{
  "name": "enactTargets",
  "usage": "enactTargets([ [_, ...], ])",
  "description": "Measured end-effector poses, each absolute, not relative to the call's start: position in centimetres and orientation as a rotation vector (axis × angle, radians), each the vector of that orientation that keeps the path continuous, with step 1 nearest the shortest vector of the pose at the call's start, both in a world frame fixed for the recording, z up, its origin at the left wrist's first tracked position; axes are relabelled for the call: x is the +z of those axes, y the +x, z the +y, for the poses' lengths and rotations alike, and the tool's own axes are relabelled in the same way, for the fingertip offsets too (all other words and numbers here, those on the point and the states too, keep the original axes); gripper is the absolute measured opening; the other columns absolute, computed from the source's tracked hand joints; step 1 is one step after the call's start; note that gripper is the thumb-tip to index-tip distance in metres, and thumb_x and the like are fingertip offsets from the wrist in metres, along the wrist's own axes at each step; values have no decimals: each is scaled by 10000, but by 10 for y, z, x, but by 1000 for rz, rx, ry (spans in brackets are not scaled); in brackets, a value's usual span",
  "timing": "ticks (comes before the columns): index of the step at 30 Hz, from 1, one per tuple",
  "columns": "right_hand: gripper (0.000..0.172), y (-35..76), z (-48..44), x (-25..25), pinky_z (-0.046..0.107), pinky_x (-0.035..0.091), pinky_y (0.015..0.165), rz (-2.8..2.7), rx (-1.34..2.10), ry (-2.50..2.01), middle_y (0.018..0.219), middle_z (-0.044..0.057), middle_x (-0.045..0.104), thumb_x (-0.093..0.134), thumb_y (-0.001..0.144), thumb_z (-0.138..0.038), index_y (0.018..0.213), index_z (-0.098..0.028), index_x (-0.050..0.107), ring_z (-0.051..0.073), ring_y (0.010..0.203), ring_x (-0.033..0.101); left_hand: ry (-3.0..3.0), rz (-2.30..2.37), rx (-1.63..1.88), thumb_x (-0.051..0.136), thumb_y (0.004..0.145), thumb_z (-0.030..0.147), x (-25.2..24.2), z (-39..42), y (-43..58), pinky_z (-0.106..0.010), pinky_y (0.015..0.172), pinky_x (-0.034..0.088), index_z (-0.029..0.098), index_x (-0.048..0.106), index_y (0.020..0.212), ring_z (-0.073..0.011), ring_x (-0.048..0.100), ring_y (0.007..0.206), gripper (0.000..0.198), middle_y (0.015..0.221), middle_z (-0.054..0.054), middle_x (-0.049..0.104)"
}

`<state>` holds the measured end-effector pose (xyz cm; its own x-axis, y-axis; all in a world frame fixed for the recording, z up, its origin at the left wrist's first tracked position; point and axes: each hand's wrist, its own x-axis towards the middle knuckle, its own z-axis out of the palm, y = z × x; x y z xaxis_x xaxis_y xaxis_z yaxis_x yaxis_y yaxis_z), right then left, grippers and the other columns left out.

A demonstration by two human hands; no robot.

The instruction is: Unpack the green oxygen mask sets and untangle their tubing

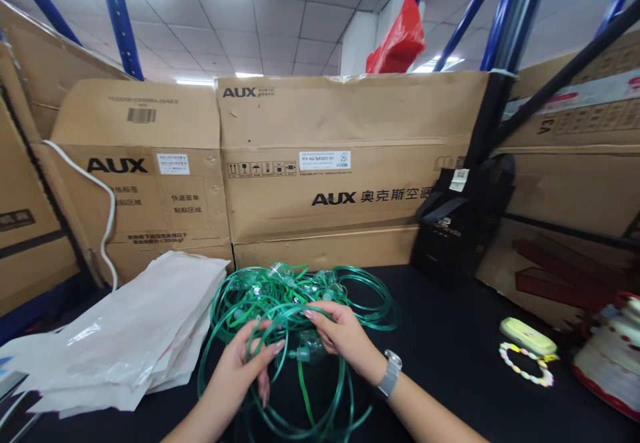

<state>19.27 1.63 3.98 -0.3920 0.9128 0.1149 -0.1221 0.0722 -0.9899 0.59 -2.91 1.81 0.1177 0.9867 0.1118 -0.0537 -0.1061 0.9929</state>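
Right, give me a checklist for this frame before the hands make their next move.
1. Left hand on the green tubing: ok, thumb and fingers hold it.
2. Right hand on the green tubing: ok, pinched at the fingertips.
3. Held loops free of the tangled pile behind: cannot tell, they overlap in view.
4. White plastic bags apart from the hands: ok, stacked to the left.
5. Yellow case apart from the tubing: ok, off to the right.
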Motion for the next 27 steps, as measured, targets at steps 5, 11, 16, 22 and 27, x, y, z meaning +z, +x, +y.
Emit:
enactTargets([
  [5,533,200,24,39,308,464,747,-1504,1284,-687,903,44,627,648,692,-516,1133,-229,565,161,786,594,1261,1095,1467,525,774,532,99,-14,5,-122,311,227,162,465,568,-13,254,247,427,275,118,295],
  [11,852,205,17,43,418,336,958,-1811,1529,-338,1066,75,601,727,607,-493,1336,-264,349,208,1023,534,1414,679,1750,528,809,466,196,-8,25,-138,281,205,174,453,590,-21,232,238,373,310,116,319],
  [16,672,203,5,46,377,392,902,-2103,1427,-408,1016,43,605,766,530,-477,1137,-250,585,216,971,549,1464,528,1850,486,836,465,227,-20,54,-133,294,207,173,444,589,-19,244,249,386,315,117,310],
  [22,343,193,-1,36,338,373,929,-2380,791,-579,1067,58,559,697,680,-416,978,-247,668,205,1031,499,1356,403,2156,447,883,385,249,-25,45,-204,299,149,188,460,552,-35,217,253,385,313,97,305],
  [27,296,215,31,37,356,400,869,-1921,349,-941,983,91,539,416,885,-346,816,-196,662,205,948,510,1344,442,2360,311,941,337,271,-42,13,-254,349,116,189,443,486,-39,213,275,496,329,74,283],
])
